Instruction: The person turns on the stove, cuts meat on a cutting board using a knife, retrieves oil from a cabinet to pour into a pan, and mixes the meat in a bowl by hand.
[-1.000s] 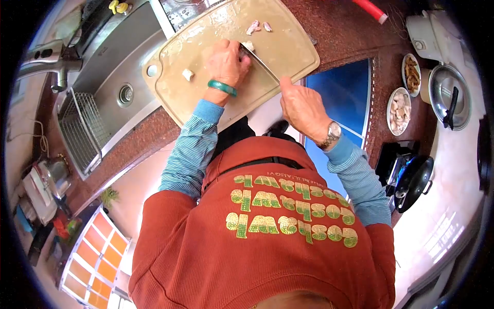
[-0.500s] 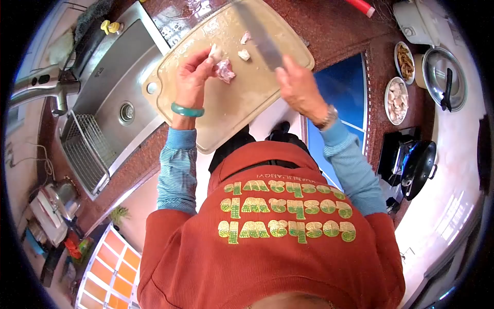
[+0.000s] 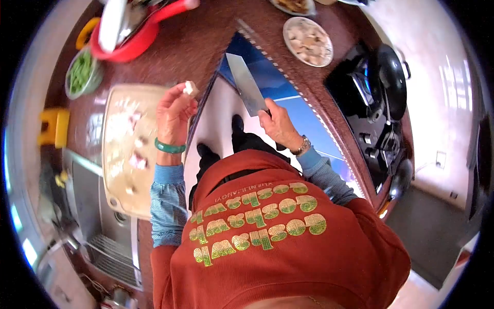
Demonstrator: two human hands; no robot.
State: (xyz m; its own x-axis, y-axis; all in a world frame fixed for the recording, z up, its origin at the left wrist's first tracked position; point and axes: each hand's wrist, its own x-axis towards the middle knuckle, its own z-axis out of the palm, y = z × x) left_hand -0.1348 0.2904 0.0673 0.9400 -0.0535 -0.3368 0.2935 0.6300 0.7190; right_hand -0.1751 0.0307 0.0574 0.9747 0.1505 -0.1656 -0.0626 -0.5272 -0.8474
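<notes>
My left hand (image 3: 175, 113), with a green bangle at the wrist, pinches a small whitish piece of meat (image 3: 190, 88) between its fingertips, just past the right edge of the cutting board (image 3: 116, 175). Several pink and pale meat scraps (image 3: 138, 160) lie on that beige board. In my right hand (image 3: 282, 126) is the handle of a cleaver (image 3: 246, 85). Its broad blade points up and away over the floor gap, touching nothing. A white plate of cut pale meat (image 3: 309, 42) sits on the counter beyond both hands.
At the upper left stand a red basin (image 3: 123, 50) and a bowl of green vegetables (image 3: 82, 74). The sink (image 3: 92, 190) is partly under the board. A black wok (image 3: 392, 82) and the stove (image 3: 355, 87) are at right. Another plate (image 3: 294, 5) holds brown pieces.
My view and body have turned right, towards the plates and stove. The left hand has lifted the pale piece off the board, and the cleaver has moved away from above it.
</notes>
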